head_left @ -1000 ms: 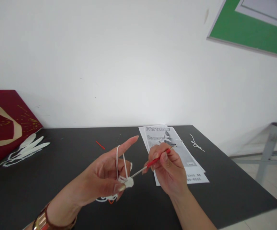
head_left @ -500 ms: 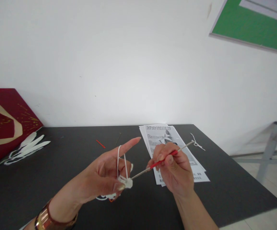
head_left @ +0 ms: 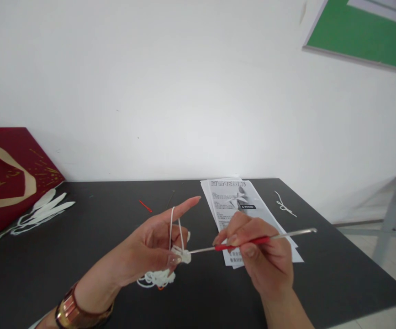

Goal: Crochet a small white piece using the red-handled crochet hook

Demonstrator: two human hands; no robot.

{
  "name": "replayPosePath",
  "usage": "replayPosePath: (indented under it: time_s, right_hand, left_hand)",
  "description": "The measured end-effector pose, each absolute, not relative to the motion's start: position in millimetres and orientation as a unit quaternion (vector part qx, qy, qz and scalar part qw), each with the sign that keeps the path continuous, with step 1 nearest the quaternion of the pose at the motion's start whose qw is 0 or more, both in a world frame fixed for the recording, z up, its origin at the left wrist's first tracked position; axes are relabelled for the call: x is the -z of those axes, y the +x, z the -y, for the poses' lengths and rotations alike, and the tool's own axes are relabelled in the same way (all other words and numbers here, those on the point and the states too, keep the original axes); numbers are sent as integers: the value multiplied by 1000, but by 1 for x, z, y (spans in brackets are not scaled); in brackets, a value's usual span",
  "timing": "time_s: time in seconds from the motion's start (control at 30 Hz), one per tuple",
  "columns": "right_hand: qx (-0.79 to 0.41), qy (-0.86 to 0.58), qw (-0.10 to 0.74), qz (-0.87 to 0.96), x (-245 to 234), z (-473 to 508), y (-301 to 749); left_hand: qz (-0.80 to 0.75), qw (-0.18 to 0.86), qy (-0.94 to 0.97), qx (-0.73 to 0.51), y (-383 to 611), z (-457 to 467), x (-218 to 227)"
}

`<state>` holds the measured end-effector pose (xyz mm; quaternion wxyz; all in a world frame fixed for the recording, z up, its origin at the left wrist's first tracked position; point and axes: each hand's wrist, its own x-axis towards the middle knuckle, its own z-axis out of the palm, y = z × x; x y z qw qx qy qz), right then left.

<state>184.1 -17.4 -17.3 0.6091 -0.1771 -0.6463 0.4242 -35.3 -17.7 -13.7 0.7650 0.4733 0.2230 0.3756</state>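
White crochet work (head_left: 186, 257) was pinched between thumb and fingers of the left hand (head_left: 155, 249), above the table (head_left: 338, 283), with a strand of yarn (head_left: 171, 228) looped over the raised index finger. The right hand (head_left: 259, 253) was clamped on a red-gripped hook (head_left: 297, 233), its thin end touching the work's edge. Pale loops (head_left: 155, 278) showed below the left hand; whether they hung or lay could not be told. Printed sheets (head_left: 220, 210) lay partly behind the right hand, a red needle (head_left: 145, 206) farther left.

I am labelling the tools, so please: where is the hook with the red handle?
In the head view, the red-handled hook lies mostly right of centre, in the right hand, its left end at the white yarn piece in the left hand.
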Motion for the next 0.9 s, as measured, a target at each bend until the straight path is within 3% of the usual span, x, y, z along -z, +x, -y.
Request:
replayPosePath:
  time_s: [0.37,0.6,0.73,0.9]
  right_hand:
    - [-200,-173,535,803,9,25,174]
    - [-98,-130,597,786,14,24,169]
    - [-37,-127,589,797,17,24,166]
    - [-31,-134,606,783,18,22,162]
  left_hand:
    - [-279,729,498,-378,-33,17,13]
    - [-277,708,487,-430,-40,13,10]
    - [-289,691,474,-462,-40,13,5]
    - [-290,704,450,-466,-37,16,0]
